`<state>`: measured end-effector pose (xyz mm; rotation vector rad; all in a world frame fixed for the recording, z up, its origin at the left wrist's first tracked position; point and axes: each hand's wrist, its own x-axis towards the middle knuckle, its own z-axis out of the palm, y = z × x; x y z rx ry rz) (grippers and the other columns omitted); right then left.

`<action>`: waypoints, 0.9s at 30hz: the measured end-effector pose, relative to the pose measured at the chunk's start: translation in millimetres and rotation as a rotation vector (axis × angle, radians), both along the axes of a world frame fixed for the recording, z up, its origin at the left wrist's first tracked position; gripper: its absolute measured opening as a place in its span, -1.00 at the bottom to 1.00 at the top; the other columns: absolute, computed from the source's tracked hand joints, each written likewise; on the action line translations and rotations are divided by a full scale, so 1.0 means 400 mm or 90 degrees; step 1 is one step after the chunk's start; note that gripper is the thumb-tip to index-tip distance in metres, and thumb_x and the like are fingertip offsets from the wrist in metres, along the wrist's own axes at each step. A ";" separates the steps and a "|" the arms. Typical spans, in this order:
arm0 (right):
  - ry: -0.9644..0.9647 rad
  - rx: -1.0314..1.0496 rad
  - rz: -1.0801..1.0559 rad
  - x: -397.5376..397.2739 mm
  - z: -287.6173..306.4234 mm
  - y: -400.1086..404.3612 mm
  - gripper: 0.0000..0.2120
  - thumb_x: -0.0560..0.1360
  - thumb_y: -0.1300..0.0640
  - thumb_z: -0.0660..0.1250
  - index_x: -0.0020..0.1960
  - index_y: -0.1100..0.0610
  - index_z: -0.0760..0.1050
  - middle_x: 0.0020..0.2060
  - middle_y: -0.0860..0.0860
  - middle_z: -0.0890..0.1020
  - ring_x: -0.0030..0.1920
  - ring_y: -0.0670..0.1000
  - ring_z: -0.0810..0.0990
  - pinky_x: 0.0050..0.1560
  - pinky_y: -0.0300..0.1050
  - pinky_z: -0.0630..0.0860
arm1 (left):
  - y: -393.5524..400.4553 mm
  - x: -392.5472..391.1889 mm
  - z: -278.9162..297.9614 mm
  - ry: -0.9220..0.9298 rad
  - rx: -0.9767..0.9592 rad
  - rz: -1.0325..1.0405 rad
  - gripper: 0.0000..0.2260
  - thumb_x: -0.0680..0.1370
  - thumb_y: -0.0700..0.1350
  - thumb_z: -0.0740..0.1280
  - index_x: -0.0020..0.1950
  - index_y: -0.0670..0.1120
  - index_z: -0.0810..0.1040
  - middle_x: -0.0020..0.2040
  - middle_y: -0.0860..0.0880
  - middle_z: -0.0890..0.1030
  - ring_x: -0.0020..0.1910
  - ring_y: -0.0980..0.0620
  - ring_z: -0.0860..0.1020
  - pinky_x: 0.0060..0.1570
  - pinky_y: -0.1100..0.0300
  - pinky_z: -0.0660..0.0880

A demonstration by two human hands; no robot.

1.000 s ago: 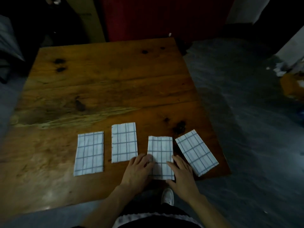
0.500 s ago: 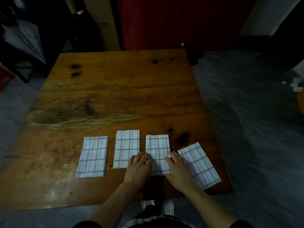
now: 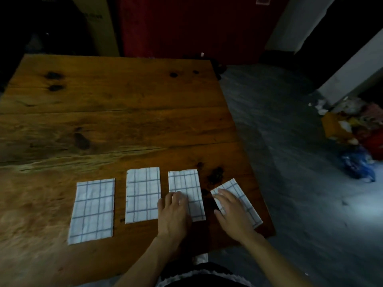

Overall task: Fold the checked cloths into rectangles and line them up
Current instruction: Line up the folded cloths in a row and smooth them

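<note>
the right hand (image 3: 232, 212) has slid off the third cloth (image 3: 186, 193) onto the fourth cloth (image 3: 236, 201), fingers flat and relaxed on it; the left hand (image 3: 173, 212) presses flat on the third cloth's near left corner, gripping nothing. all four lie folded near the table (image 3: 124, 125) front edge. three run their long axes toward 12 o'clock; the fourth points toward 11, so squaring it looks like what remains.
</note>
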<state>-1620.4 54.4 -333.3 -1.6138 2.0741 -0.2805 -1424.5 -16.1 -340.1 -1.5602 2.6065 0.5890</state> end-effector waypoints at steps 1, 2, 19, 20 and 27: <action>0.003 -0.010 -0.011 -0.016 0.004 0.009 -0.53 0.58 0.07 0.28 0.46 -0.08 0.30 0.49 -0.11 0.24 0.49 -0.10 0.16 0.48 -0.13 0.18 | 0.004 -0.009 0.002 0.004 0.001 -0.010 -0.44 0.53 0.04 0.32 0.48 0.02 0.20 0.47 -0.03 0.25 0.47 -0.10 0.16 0.46 -0.13 0.12; 0.012 -0.011 -0.022 -0.034 0.007 0.017 -0.55 0.58 0.09 0.28 0.45 -0.06 0.32 0.48 -0.10 0.25 0.48 -0.10 0.17 0.46 -0.18 0.15 | 0.009 -0.016 0.004 0.008 0.003 -0.019 -0.44 0.54 0.04 0.31 0.49 0.02 0.20 0.48 -0.03 0.25 0.48 -0.10 0.16 0.46 -0.13 0.12; 0.119 0.125 0.001 -0.250 -0.013 0.159 -0.46 0.54 0.04 0.29 0.48 0.00 0.24 0.37 -0.03 0.33 0.33 0.02 0.33 0.33 -0.04 0.29 | 0.142 -0.242 0.021 -0.008 0.028 -0.097 -0.48 0.56 0.06 0.31 0.48 0.05 0.24 0.50 -0.03 0.21 0.49 -0.11 0.11 0.45 -0.10 0.17; 0.121 0.116 0.018 -0.256 -0.015 0.167 -0.46 0.53 0.03 0.30 0.48 -0.01 0.26 0.35 -0.03 0.34 0.32 0.01 0.34 0.30 -0.06 0.31 | 0.161 -0.257 0.021 -0.023 0.035 -0.102 -0.45 0.55 0.06 0.32 0.49 0.05 0.22 0.50 -0.04 0.20 0.49 -0.13 0.11 0.44 -0.11 0.16; 0.093 0.079 0.107 -0.287 -0.030 0.194 -0.43 0.47 -0.05 0.38 0.43 -0.08 0.28 0.25 -0.07 0.38 0.26 -0.01 0.34 0.23 -0.09 0.31 | 0.219 -0.317 0.021 -0.079 0.057 -0.137 -0.34 0.49 0.19 0.34 0.49 0.05 0.16 0.48 -0.06 0.22 0.46 -0.13 0.14 0.42 -0.08 0.14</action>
